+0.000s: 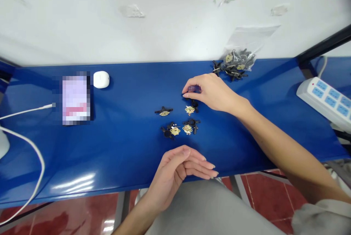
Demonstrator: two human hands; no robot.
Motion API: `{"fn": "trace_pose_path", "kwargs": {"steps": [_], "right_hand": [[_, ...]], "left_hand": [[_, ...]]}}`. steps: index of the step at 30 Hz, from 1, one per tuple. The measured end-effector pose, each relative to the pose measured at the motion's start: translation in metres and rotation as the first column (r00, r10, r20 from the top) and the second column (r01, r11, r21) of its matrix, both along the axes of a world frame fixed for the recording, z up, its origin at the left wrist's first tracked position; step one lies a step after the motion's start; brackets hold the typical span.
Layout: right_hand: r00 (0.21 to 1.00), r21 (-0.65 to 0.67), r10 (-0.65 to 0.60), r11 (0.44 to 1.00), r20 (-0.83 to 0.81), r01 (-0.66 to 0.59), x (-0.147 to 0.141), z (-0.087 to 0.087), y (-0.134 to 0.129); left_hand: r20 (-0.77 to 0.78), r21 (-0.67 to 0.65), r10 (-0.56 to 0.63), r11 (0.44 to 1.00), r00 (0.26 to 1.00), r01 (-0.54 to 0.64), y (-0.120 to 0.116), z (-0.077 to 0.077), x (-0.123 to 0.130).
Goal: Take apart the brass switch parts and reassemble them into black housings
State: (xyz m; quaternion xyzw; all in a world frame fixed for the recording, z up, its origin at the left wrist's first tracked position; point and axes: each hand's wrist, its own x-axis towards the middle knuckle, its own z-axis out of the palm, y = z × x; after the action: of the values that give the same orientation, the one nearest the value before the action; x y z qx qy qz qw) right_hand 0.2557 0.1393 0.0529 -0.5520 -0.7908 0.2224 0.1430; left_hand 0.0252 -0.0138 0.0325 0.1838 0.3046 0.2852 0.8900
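My right hand point(212, 92) is closed in a pinch above the upper pile of small parts. A dark purplish thing point(194, 88) shows between its fingers, too hidden to name. Just below are a black plastic piece point(195, 104) and a brass-coloured plate point(189, 109). My left hand point(181, 165) is held near the table's front edge, fingers stretched and slightly curved, holding nothing. In front of it lie two small groups, one with a brass plate point(175, 131) and black pieces, the other with a brass plate point(187, 129). A black part with brass point(164, 112) sits apart.
A clear plastic bag point(252, 41) of similar parts leans on the wall, with loose black parts point(233, 73) beside it. At left are a blurred-out phone-like device point(76, 99), a white earbud case point(101, 79) and a white cable point(41, 158). A power strip point(326, 98) stands right.
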Motion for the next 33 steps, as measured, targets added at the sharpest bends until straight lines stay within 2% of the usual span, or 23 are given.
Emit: {"fn": "trace_pose_path", "kwargs": {"steps": [16,25,33], "right_hand": [[0.998,-0.004,0.016,1.0,0.062,-0.015,-0.021,0.002,0.007],[0.999,0.021,0.011,1.0,-0.034,-0.011,-0.006,0.008,0.007],[0.996,0.0,0.066,0.998,-0.065,-0.066,-0.007,-0.001,0.006]], "left_hand": [[-0.004,-0.003,0.002,1.0,1.0,-0.002,0.0,0.001,-0.001],[0.012,0.006,0.007,1.0,1.0,-0.007,0.0,0.0,-0.001],[0.003,0.009,0.005,1.0,1.0,-0.005,-0.002,0.0,-0.001]]}}
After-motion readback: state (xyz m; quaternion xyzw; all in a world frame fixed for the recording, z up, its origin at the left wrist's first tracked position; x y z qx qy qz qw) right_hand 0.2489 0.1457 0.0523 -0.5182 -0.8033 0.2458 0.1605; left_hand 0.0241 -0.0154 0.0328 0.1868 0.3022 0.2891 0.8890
